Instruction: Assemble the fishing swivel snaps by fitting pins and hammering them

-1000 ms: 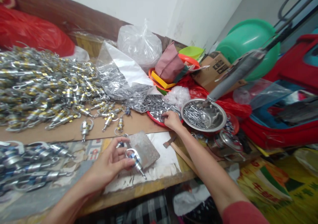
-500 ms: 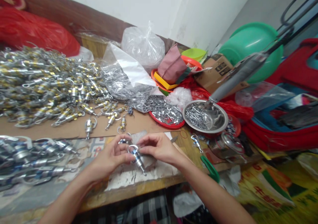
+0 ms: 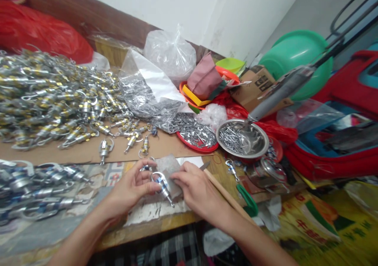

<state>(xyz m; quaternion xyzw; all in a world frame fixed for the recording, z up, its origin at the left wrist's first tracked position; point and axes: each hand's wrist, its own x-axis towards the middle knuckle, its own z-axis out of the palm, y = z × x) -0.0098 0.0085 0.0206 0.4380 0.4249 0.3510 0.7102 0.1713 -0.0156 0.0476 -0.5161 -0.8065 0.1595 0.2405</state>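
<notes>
Between thumb and fingers, my left hand (image 3: pixel 134 185) holds a blue and silver metal fitting (image 3: pixel 163 189) with a curved hook, its thin end pointing down to the right. Part of another fitting shows at the fingertips of that hand. My right hand (image 3: pixel 196 185) is just right of the fitting, its thumb and fingers drawn together; whatever they grip, if anything, is too small to make out. Beneath the hands lies a grey block (image 3: pixel 169 164) on white paper. A knife (image 3: pixel 220 185) with a wooden handle rests beside my right wrist.
A big heap of yellow and silver fittings (image 3: pixel 53 96) covers the back left. Blue and silver fittings (image 3: pixel 35 195) lie at the front left. Behind my right hand are a red plate of small metal parts (image 3: pixel 196 148) and a steel bowl of pins (image 3: pixel 262 150).
My right hand has moved right and slightly back from the fitting, uncovering more of the grey block and the knife handle. My left hand keeps its hold.
</notes>
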